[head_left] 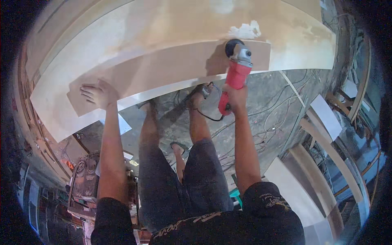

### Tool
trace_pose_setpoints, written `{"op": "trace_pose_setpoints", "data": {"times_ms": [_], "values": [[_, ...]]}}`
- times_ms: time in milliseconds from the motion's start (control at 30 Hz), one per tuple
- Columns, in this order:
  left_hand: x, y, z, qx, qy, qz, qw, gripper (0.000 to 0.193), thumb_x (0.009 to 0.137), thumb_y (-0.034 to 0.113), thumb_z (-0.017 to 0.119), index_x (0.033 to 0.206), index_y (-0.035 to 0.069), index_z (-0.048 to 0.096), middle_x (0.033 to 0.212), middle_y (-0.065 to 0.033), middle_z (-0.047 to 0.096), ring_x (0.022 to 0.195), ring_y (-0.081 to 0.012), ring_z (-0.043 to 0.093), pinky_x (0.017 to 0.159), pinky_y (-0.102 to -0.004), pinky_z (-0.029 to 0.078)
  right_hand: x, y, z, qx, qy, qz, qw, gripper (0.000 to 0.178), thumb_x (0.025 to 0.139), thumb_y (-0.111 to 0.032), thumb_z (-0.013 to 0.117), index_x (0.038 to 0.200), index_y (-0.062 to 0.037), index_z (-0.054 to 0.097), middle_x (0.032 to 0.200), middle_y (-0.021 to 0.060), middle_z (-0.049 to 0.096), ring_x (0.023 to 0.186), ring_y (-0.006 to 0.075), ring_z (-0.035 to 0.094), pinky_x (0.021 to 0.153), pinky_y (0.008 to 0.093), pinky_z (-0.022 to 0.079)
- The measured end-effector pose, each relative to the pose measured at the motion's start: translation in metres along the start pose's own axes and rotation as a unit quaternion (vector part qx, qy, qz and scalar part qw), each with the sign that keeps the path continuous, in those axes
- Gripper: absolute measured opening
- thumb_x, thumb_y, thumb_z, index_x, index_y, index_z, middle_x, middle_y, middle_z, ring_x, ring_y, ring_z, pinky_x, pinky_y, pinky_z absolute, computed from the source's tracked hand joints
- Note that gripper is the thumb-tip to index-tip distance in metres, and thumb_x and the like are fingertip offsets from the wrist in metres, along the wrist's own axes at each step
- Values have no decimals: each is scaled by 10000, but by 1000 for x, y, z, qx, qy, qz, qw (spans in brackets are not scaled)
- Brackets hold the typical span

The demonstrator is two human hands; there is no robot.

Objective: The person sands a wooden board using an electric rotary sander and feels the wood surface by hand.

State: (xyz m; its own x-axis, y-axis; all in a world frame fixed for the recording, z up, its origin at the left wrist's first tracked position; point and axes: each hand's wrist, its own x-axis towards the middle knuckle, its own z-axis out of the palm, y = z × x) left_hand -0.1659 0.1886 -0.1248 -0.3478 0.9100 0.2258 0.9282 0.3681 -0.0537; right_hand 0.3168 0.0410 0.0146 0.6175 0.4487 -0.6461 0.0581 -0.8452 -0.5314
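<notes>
Left hand [98, 94]: palm down on left end of brown sheet [163, 67], fingers extended, slightly apart, grasping nothing. Right hand [238, 98]: fingers wrapped around red power tool [238, 75]. Sheet lies along near edge of pale panel [304, 55]. Tool's black disc [232, 45] over sheet toward its right end, near far edge; contact unclear. White patch [246, 31] just beyond.

Near the right end of the pale panel [300, 53], the power tool [237, 76] pairs smooth red plastic with a dull metal head. The panel looks like smooth wood sheet, faintly glossy; along its near edge the brown strip [163, 65] is matt. Beyond the strip's far edge, the white patch [246, 30] looks chalky and uneven.
</notes>
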Motion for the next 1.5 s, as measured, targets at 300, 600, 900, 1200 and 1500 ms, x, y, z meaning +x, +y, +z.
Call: {"op": "trace_pose_setpoints", "data": {"times_ms": [300, 600, 900, 1200, 1500], "values": [[-8, 10, -12, -113, 11, -31, 993, 882, 1031, 569, 446, 1556, -122, 287, 1616, -286, 349, 1511, -446, 303, 1234, -529, 229, 85, 25, -105, 123, 59, 5, 991, 166, 773, -158, 741, 843, -39, 649, 748, 46, 646, 638, 178, 632, 604, 324, 521], [-8, 5, -10, -165, -8, -45, 985, 926, 1002, 614, 489, 1543, -121, 330, 1628, -309, 311, 1538, -429, 260, 1266, -486, 186, 95, 39, -132, 60, 120, 12, 991, 195, 757, -102, 746, 886, -12, 631, 744, 51, 627, 618, 190, 629, 611, 325, 533], [-5, -7, -2, -141, -6, -40, 989, 908, 1006, 618, 459, 1575, -73, 312, 1641, -277, 313, 1549, -406, 244, 1274, -473, 163, 71, 44, -130, 158, 178, -69, 969, 227, 737, -35, 747, 921, -27, 614, 748, 38, 625, 611, 172, 610, 602, 315, 509], [-3, 0, -6, -113, -34, -51, 992, 904, 1019, 621, 409, 1611, -41, 240, 1675, -249, 257, 1571, -378, 208, 1270, -500, 153, 56, 66, -118, 217, 64, -18, 974, 235, 740, -51, 757, 930, -22, 623, 779, 37, 635, 651, 168, 626, 614, 314, 511], [-1, 0, -14, -140, -38, -49, 988, 858, 1027, 587, 413, 1611, -24, 265, 1688, -229, 243, 1580, -363, 193, 1271, -496, 151, 28, 66, -88, 211, 62, 31, 975, 231, 721, -63, 754, 912, -22, 631, 766, 53, 648, 642, 201, 649, 616, 333, 525]]}}
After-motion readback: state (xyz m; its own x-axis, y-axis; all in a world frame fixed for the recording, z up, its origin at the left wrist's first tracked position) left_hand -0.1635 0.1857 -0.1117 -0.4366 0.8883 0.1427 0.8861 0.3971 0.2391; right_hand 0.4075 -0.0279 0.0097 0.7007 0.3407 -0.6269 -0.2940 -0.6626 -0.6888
